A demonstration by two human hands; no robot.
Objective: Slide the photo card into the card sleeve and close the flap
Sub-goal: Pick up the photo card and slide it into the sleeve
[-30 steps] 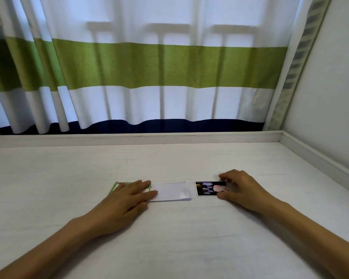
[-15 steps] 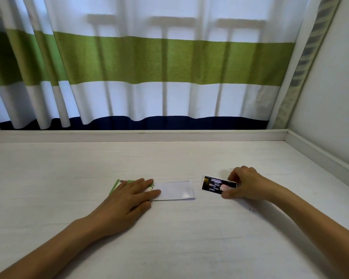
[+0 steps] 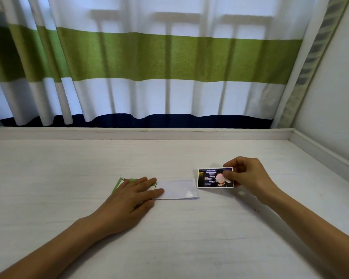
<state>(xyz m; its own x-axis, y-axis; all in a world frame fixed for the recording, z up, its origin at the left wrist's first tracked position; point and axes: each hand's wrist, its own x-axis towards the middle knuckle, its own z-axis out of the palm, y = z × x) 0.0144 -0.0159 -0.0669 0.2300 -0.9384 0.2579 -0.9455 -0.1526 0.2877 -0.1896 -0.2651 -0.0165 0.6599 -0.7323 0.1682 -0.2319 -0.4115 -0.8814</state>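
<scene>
Now we have the photo card (image 3: 212, 178) off the table: a second ago it lay flat just to the right of the card sleeve, under our right fingertips, and half a second ago one end was tipping up. At this moment it faces us, tilted up on its lower long edge or just clear of the surface; we cannot tell which. Our right hand (image 3: 248, 176) pinches it by its right end, thumb on the printed face and the other fingers curled behind.

The card sleeve (image 3: 177, 189) lies flat, just left of the card, their near ends almost meeting but apart. It has not shifted. Our left hand (image 3: 133, 195) stays spread flat over the sleeve's left end, fingers extended and pressing down rather than gripping, with a green-edged card or packet (image 3: 119, 183) showing from under them at the sleeve's far left.

So we judge the pick-up done and the insertion not yet begun. The card has to be levelled and its left edge led into the sleeve's right end, if that is the mouth; the opening and the flap are too pale to make out.

Beyond the sleeve the white table (image 3: 169, 238) is bare, ending at a striped curtain (image 3: 169, 57).
</scene>
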